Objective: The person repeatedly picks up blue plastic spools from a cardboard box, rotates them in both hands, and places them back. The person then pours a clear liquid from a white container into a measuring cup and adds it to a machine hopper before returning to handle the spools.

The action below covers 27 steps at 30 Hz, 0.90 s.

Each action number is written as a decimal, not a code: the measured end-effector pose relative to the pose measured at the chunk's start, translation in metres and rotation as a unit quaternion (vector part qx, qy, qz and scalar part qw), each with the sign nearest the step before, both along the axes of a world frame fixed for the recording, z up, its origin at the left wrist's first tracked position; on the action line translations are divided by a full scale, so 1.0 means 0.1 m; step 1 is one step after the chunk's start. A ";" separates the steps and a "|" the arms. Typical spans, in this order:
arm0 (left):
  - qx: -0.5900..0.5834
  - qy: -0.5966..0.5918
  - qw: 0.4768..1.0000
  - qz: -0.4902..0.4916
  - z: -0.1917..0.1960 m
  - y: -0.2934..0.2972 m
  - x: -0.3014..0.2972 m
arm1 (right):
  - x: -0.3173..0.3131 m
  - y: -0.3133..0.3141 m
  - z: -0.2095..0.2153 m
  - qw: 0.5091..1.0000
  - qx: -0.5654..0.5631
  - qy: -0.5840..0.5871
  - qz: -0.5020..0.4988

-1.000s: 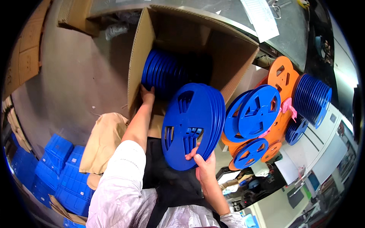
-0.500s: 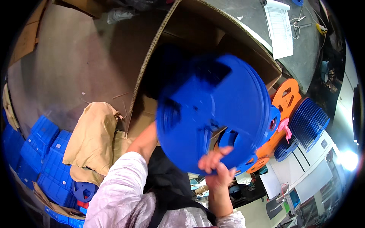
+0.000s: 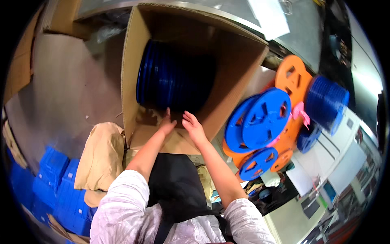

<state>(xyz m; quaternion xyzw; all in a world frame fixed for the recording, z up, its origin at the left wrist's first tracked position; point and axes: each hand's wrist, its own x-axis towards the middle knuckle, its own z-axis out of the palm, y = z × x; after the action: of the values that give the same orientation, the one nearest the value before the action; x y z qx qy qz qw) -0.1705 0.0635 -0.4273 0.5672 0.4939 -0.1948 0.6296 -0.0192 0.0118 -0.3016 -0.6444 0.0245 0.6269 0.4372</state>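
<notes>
An open cardboard box (image 3: 227, 130) stands in front of me. Inside it a row of large blue plastic reels (image 3: 164, 77) rests packed side by side, its right part dark in shadow. My left hand (image 3: 166, 124) is open just below the row's lower edge, inside the near part of the box. Close beside it is my right hand (image 3: 192, 125), also open with its fingers stretched toward the reels. Neither hand holds anything. Whether the fingertips touch the reels I cannot tell.
To the right are loose blue reels (image 3: 266, 118), orange reels (image 3: 293, 77) and a stack of thin blue reels (image 3: 327, 99). A tan paper-wrapped bundle (image 3: 99, 156) and blue crates (image 3: 53, 166) sit at lower left. Paper (image 3: 270, 18) lies on the grey table beyond.
The large blue reel that was between my hands is out of them, and both hands are empty at the box. My view has shifted, showing the row of reels inside.
</notes>
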 end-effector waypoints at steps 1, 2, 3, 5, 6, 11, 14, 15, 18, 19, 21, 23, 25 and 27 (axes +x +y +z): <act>-0.010 -0.019 1.000 0.001 0.02 -0.13 -0.09 | 0.13 -0.21 0.11 0.999 -0.045 -0.010 0.001; -0.028 0.010 0.998 -0.050 0.33 -0.04 -0.05 | 0.24 -0.48 0.21 0.995 -0.097 -0.023 -0.008; -0.019 0.014 0.999 -0.047 0.52 -0.04 -0.05 | 0.28 -0.77 0.30 0.993 -0.092 -0.073 -0.009; 0.023 0.008 0.998 -0.061 0.53 -0.15 -0.27 | 0.37 -1.16 0.67 0.992 -0.090 -0.081 -0.041; 0.093 -0.058 0.991 -0.072 0.34 -0.27 -0.48 | 0.39 -1.33 0.85 0.991 -0.084 -0.085 -0.060; 0.142 -0.050 0.975 -0.164 0.52 -0.38 -0.56 | 0.00 -2.46 1.55 0.973 -0.071 -0.080 -0.205; 0.160 -0.009 0.953 -0.258 0.97 -0.46 -0.43 | -0.68 -3.38 1.66 0.957 -0.083 -0.082 -0.265; 0.171 0.013 0.941 -0.293 1.09 -0.53 -0.34 | -0.95 -3.71 1.66 0.945 -0.093 -0.069 -0.305; 0.190 0.015 0.911 -0.366 1.41 -0.95 -0.20 | -1.89 -4.75 1.73 0.895 -0.139 -0.032 -0.422; 0.222 0.012 0.891 -0.397 1.44 -1.07 -0.18 | -2.22 -5.07 1.72 0.876 -0.180 -0.023 -0.446; 0.282 0.025 0.846 -0.451 1.49 -1.42 0.04 | -2.77 -5.63 1.76 0.825 -0.249 -0.027 -0.507; 0.293 0.039 0.829 -0.475 1.57 -1.91 0.20 | -3.32 -6.20 1.78 0.765 -0.236 -0.035 -0.598; 0.244 -0.027 0.831 -0.499 1.61 -2.55 0.45 | -3.68 -6.62 1.80 0.696 -0.212 -0.033 -0.686; 0.180 -0.093 0.804 -0.559 1.71 -3.47 0.75 | -3.96 -6.82 1.91 0.611 -0.247 -0.022 -0.752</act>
<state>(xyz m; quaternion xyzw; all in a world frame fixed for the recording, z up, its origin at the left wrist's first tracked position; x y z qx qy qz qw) -0.0956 -0.2831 -0.2561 0.8634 0.0566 -0.3667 0.3417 -0.4152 -0.6705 -0.1110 -0.4965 0.6449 0.0342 0.5800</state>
